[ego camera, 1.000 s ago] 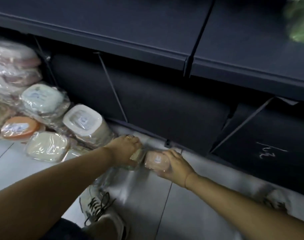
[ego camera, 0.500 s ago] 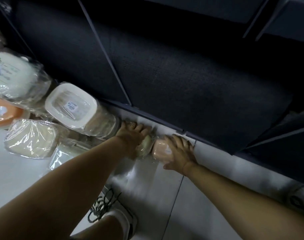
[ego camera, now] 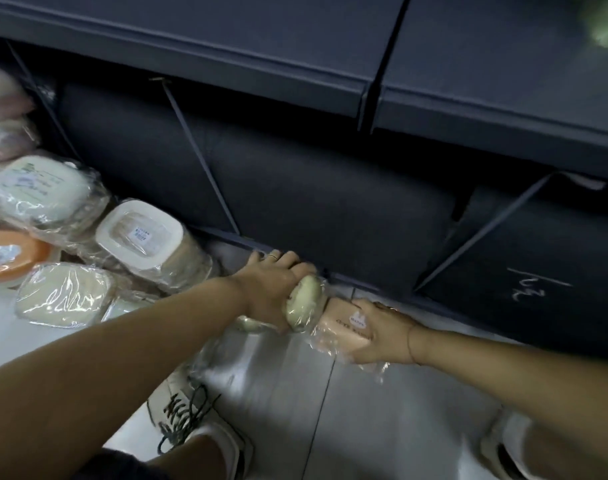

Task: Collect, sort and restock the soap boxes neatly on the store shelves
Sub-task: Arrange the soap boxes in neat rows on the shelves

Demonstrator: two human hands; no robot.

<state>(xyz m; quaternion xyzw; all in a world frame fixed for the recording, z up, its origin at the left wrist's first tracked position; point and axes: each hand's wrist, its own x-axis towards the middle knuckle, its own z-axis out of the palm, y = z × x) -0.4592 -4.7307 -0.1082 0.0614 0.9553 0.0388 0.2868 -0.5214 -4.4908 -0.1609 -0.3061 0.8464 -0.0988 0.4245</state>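
My left hand [ego camera: 273, 289] grips a pale cream soap box [ego camera: 304, 303] wrapped in clear plastic, just above the white floor at the foot of the dark shelf unit [ego camera: 295, 188]. My right hand [ego camera: 382, 336] holds a peach soap box [ego camera: 345, 329], also in crinkled plastic, right beside the cream one. The two boxes touch. Another wrapped pale box [ego camera: 250, 323] shows partly under my left wrist.
A pile of wrapped plastic boxes lies on the floor at left: a white-lidded one [ego camera: 141, 237], a cream one [ego camera: 65, 294], an orange one [ego camera: 8, 259]. Dark shelves [ego camera: 503, 64] run overhead. My shoes [ego camera: 198, 420] stand on the tiled floor [ego camera: 364, 410] below.
Both hands have lifted the two boxes off the floor and drawn them slightly back from the shelf base. The camera has tilted up, showing the upper shelves again.
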